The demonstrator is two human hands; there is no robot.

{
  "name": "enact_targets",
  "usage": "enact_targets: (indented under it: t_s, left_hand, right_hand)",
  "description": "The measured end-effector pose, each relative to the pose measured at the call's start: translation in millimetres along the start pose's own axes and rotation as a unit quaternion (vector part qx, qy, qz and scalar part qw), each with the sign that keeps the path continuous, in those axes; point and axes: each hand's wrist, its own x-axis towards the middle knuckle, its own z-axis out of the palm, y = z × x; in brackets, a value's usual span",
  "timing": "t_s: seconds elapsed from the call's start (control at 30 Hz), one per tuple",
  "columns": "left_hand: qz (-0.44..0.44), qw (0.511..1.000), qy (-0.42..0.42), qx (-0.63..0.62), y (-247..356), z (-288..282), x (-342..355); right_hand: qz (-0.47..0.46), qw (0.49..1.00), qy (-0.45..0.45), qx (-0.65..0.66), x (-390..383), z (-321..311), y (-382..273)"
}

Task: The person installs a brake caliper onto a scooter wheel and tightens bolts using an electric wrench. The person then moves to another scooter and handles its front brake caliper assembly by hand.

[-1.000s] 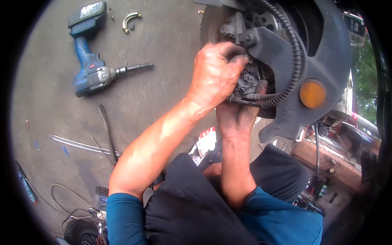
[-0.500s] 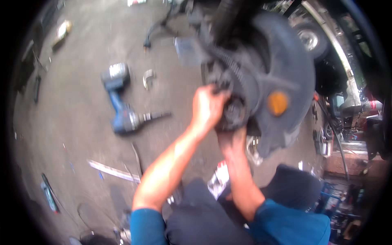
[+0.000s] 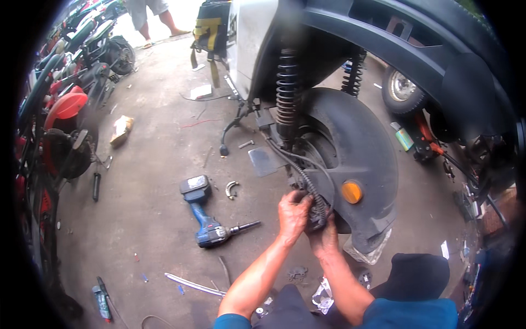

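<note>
Concrete floor (image 3: 153,219) holds a blue drill (image 3: 207,219); both hands' grip closes on the scooter's wheel hub (image 3: 318,216).

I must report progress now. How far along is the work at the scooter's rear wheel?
Done: nothing I can confirm. In hand: left hand and right hand grip a part by the rear fender. Left: the cordless drill and curved part lie on the floor.

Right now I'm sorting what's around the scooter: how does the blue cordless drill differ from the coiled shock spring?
The blue cordless drill lies flat on the concrete floor, loose and apart from both hands; the coiled shock spring stands nearly upright, mounted on the scooter above the black rear mudguard. The drill is blue with a dark battery pack; the spring is dark grey. Neither is being touched: the left hand and right hand work lower, at the wheel hub.
</note>
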Motion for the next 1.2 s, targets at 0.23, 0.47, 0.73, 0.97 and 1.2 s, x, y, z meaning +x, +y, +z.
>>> enact_targets:
  t_s: [0.23, 0.47, 0.73, 0.97, 1.2]
  left_hand:
    - [-0.013, 1.000, -0.010, -0.023, -4, -4, 1]
    - [0.037, 0.999, -0.003, -0.002, -5, 2, -4]
    - [0.025, 0.999, -0.025, -0.027, 1, 1, 0]
    - [-0.039, 0.990, 0.026, -0.129, 18, 9, -9]
    - [-0.012, 0.999, -0.030, 0.026, 38, 5, -8]
  right_hand:
    - [-0.001, 1.000, -0.009, -0.006, -2, 1, 3]
    - [-0.011, 1.000, 0.006, 0.003, 1, -7, 3]
    - [-0.004, 1.000, 0.021, -0.002, -1, 4, 0]
    - [-0.015, 0.997, 0.077, -0.012, -4, 12, -1]
    - [-0.067, 0.993, 0.096, -0.024, 4, 5, 6]
